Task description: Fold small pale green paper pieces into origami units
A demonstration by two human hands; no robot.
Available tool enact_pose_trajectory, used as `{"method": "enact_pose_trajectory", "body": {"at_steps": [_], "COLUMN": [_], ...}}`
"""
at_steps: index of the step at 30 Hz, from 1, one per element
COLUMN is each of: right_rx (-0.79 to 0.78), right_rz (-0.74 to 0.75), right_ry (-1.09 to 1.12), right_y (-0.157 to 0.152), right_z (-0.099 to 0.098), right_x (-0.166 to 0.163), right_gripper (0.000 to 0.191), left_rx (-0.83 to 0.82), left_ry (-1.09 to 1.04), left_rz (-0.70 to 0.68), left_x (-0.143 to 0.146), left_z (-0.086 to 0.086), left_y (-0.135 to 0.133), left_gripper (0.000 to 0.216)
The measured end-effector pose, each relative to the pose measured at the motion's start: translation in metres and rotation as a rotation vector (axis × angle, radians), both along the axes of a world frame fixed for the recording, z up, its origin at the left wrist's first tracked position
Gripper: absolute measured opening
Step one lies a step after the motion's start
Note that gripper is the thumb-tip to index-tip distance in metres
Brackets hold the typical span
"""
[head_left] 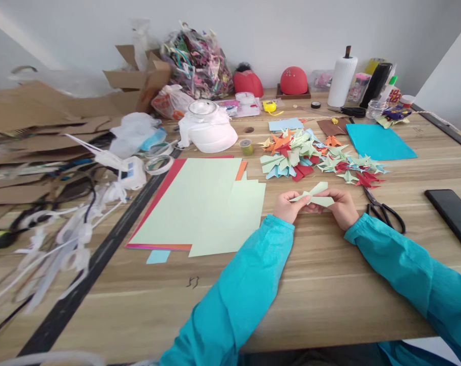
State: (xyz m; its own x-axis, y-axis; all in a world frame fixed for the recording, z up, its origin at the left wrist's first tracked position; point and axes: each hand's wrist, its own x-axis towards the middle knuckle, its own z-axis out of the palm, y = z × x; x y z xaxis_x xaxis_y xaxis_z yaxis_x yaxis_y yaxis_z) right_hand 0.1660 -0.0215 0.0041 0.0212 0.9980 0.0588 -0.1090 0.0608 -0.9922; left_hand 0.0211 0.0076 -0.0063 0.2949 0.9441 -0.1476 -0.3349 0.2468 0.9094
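Between both hands I hold a pale green folded paper piece [321,200] above the wooden table. Its narrow strips spread outward from a crossing point. My left hand [287,206] is closed on its left end, thumb on top. My right hand [344,207] is closed on its right side, with the fingers partly behind the paper. Just beyond my hands lies a heap of folded paper shapes [291,157] in green, red, orange and blue. To the left of my left hand rests a stack of pale green paper sheets [192,198], with red and orange sheets under it.
Black-handled scissors [383,209] lie beside my right hand, and a black phone [452,216] is farther right. A blue cloth-like square [381,142] sits behind. At the left are a white roll-like bundle [208,129], cables [74,239] and cardboard [55,107]. A white bottle [342,81] stands at the back.
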Motion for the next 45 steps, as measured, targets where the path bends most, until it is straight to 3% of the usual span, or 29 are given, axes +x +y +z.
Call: {"method": "enact_pose_trajectory", "body": {"at_steps": [11,15,20,25,37,45], "right_rx": [-0.045,-0.023,0.087,0.1,0.062,0.0], "right_rz": [0.009,-0.003,-0.036,-0.071,-0.037,-0.032], "right_ry": [0.163,0.151,0.01,0.003,0.053,0.117], "right_y": [0.004,0.001,0.001,0.003,0.004,0.005], "right_z": [-0.004,0.001,0.001,-0.001,0.0,-0.005], "right_x": [0.004,0.001,-0.005,-0.003,-0.001,0.0], "right_gripper": [0.021,0.037,0.061,0.061,0.054,0.047], "left_rx": [-0.013,0.053,0.19,0.211,0.071,0.142], "left_ry": [-0.042,0.066,0.285,0.287,0.048,0.129], "left_rz": [0.125,0.17,0.147,0.118,-0.058,0.005], "left_x": [0.003,0.003,0.001,0.001,0.0,0.002], "left_z": [-0.003,-0.006,0.004,0.01,0.001,0.004], "left_y": [0.003,0.002,-0.005,-0.007,-0.002,-0.004], "left_gripper": [0.038,0.033,0.024,0.023,0.03,0.032]}}
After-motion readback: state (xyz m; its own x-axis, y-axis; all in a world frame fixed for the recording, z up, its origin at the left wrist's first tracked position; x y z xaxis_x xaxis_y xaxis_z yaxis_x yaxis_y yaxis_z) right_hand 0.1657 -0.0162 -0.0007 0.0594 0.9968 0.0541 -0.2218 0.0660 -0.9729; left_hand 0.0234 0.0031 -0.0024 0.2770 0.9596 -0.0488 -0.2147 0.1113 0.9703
